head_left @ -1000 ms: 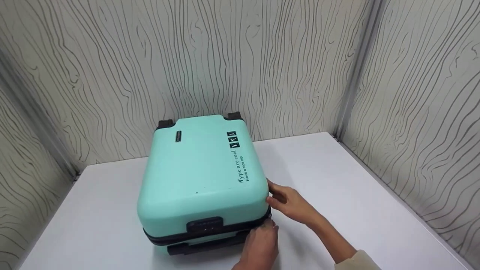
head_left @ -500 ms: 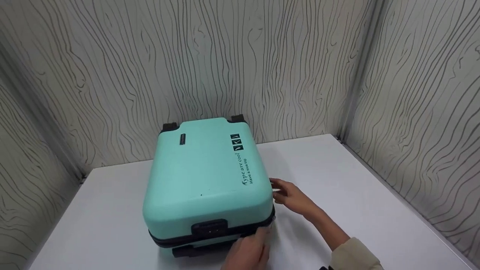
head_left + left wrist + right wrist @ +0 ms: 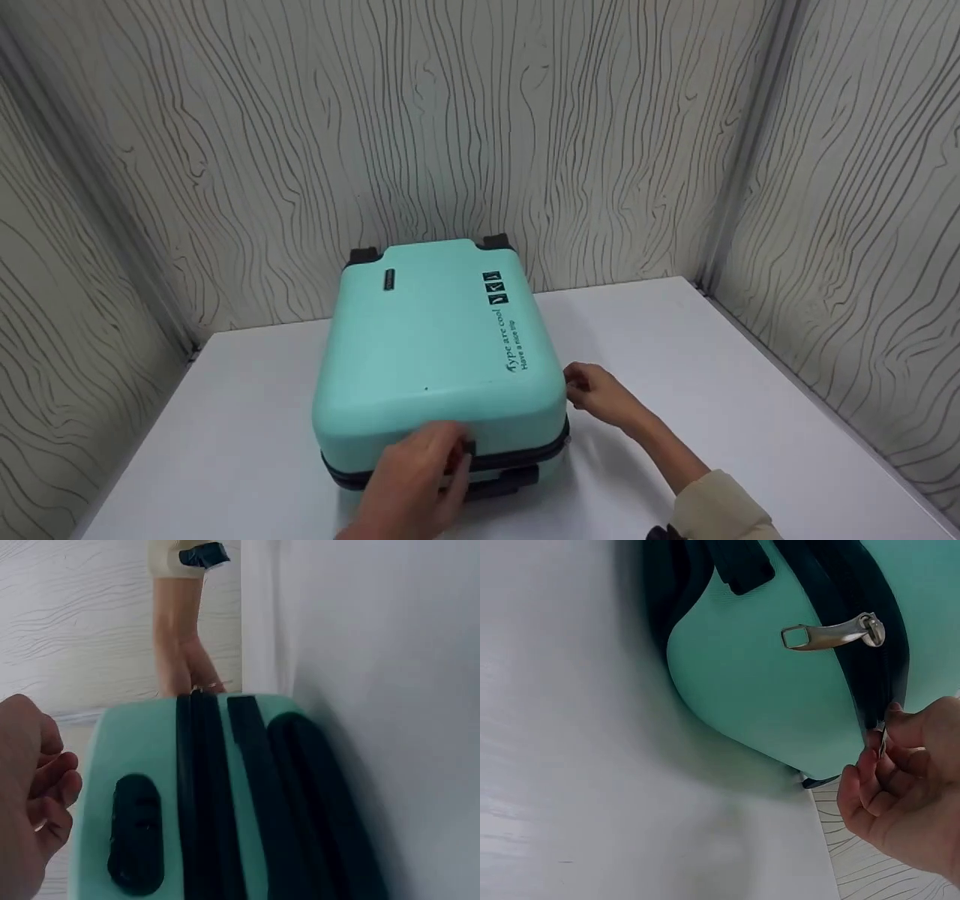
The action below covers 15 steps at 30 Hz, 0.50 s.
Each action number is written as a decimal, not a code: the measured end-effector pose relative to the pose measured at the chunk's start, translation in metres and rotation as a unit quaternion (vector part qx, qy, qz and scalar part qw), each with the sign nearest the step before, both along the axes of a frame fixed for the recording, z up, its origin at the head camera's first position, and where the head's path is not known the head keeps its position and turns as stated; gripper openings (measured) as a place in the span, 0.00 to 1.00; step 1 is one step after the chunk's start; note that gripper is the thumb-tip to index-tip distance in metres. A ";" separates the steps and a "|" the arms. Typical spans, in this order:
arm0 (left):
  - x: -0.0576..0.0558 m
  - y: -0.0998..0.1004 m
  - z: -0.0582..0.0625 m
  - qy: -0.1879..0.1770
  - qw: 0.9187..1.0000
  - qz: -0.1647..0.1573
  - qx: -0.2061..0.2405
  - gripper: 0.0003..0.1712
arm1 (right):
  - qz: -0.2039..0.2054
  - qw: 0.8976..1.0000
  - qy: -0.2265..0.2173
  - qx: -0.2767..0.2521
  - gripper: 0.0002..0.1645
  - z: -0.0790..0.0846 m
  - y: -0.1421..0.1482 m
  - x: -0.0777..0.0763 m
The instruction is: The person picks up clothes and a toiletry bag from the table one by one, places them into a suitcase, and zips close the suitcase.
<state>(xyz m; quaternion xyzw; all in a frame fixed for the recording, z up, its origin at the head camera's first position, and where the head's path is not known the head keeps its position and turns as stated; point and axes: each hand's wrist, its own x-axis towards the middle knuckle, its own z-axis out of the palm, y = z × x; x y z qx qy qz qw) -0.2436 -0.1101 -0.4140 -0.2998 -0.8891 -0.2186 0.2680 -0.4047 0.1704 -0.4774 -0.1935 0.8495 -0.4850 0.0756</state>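
Observation:
A mint-green hard-shell suitcase [image 3: 435,337] lies flat, its black zipper band [image 3: 855,652] running round the side. At its right side, my right hand [image 3: 600,394] pinches a metal zipper pull [image 3: 883,741] between thumb and fingers. A second silver zipper pull [image 3: 829,636] hangs free near the front corner. My left hand [image 3: 420,472] hovers in front of the black lock [image 3: 136,834], partly covering it in the head view. In the left wrist view its fingers are loosely curled beside the shell, holding nothing.
Below the zipper band is a black carry handle [image 3: 517,480]. Black wheels [image 3: 364,256] point towards the wood-grain back wall [image 3: 450,112]. The white tabletop [image 3: 652,330] extends on both sides, with another patterned wall [image 3: 877,225] at the right.
My left hand has left the suitcase's front right corner and moved left to the lock. My right hand stays by the right side, its fingers drawn closer together. The head view has shifted slightly.

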 end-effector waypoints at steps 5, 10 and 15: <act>-0.022 -0.032 0.015 0.032 0.997 0.069 0.016 0.22 | 0.026 0.998 0.040 0.044 0.08 -0.002 0.009 -0.005; -0.040 -0.062 0.020 -0.016 0.988 0.152 -0.013 0.44 | 0.044 0.994 0.075 0.064 0.11 -0.005 0.013 -0.009; -0.045 -0.077 0.018 -0.127 0.974 0.186 -0.008 0.54 | 0.055 0.992 0.089 0.072 0.12 -0.007 0.014 -0.011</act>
